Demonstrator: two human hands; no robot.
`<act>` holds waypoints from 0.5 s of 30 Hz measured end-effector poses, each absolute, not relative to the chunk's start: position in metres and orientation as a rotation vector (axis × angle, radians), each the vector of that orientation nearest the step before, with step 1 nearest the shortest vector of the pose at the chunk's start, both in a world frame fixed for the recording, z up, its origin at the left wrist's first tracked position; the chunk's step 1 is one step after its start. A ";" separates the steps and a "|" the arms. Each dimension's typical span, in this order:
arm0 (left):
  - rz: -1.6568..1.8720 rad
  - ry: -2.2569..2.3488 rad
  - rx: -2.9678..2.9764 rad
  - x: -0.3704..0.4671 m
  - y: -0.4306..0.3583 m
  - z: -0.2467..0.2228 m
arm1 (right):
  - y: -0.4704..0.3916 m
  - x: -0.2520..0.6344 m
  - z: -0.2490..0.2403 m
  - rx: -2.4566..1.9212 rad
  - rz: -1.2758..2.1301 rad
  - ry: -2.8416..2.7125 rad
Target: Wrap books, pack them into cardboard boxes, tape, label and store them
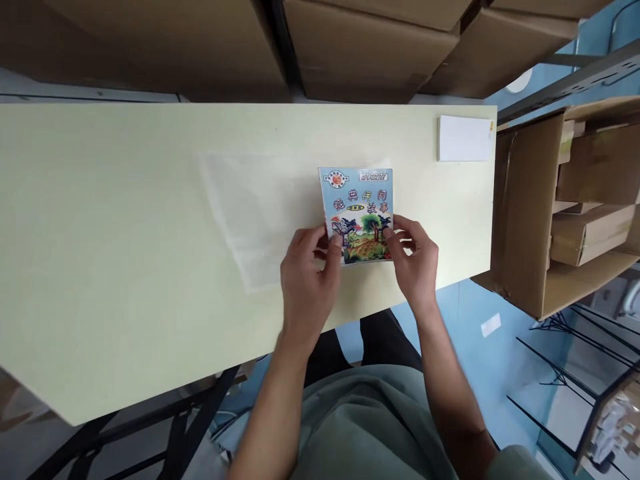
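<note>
A small booklet [357, 213] with a light blue cover, a drawing of trees and a path, and Chinese characters is held up above the table. My left hand [313, 267] grips its lower left edge, thumb on the front cover. On the lower right edge, my right hand [413, 257] pinches it the same way, fingers behind. Beneath and to the left of the booklet, a thin translucent sheet or bag [250, 220] lies flat on the pale table [125, 267]; part of it is hidden behind the booklet and my left hand.
A white rectangular stack or pad [464, 139] lies at the table's far right corner. Large cardboard boxes [365, 53] line the far edge. Beyond the right end stands an open carton [530, 213] with smaller boxes [593, 233] inside. Metal rods [555, 367] stick out lower right.
</note>
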State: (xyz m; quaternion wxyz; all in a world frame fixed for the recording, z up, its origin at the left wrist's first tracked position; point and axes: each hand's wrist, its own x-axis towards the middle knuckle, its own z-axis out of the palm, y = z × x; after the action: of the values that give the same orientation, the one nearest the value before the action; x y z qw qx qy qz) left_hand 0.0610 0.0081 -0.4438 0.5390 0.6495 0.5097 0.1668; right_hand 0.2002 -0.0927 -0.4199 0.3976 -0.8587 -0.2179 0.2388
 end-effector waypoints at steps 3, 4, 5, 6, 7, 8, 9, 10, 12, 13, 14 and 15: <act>0.397 1.261 1.637 0.073 0.001 -0.452 | -0.097 0.213 -0.437 -2.146 0.627 -0.580; 0.395 1.284 1.658 0.075 0.001 -0.454 | -0.097 0.215 -0.442 -2.144 0.637 -0.597; 0.393 1.304 1.669 0.075 0.001 -0.457 | -0.097 0.216 -0.446 -2.148 0.647 -0.617; 0.391 1.324 1.668 0.075 0.002 -0.458 | -0.097 0.216 -0.450 -2.157 0.653 -0.636; 0.392 1.346 1.655 0.076 0.003 -0.460 | -0.098 0.216 -0.454 -2.170 0.653 -0.655; 0.396 1.369 1.636 0.076 0.003 -0.461 | -0.098 0.217 -0.457 -2.188 0.646 -0.673; 0.406 1.393 1.621 0.077 0.002 -0.462 | -0.098 0.217 -0.459 -2.210 0.633 -0.689; 0.419 1.417 1.615 0.079 0.001 -0.463 | -0.099 0.217 -0.462 -2.236 0.614 -0.704; 0.442 1.451 1.631 0.083 -0.001 -0.462 | -0.098 0.218 -0.465 -2.290 0.577 -0.736; 0.444 1.458 1.651 0.084 -0.002 -0.460 | -0.098 0.218 -0.466 -2.312 0.565 -0.752; 0.437 1.460 1.679 0.085 -0.003 -0.457 | -0.098 0.219 -0.467 -2.326 0.555 -0.768; 0.426 1.466 1.713 0.084 -0.002 -0.455 | -0.097 0.219 -0.468 -2.332 0.544 -0.782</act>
State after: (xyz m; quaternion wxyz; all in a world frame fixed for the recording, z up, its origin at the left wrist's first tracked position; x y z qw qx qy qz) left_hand 0.0839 -0.0018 -0.4548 0.4109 0.6807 0.5824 0.1691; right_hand 0.2189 -0.0973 -0.4682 0.3064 -0.8812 -0.2956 0.2056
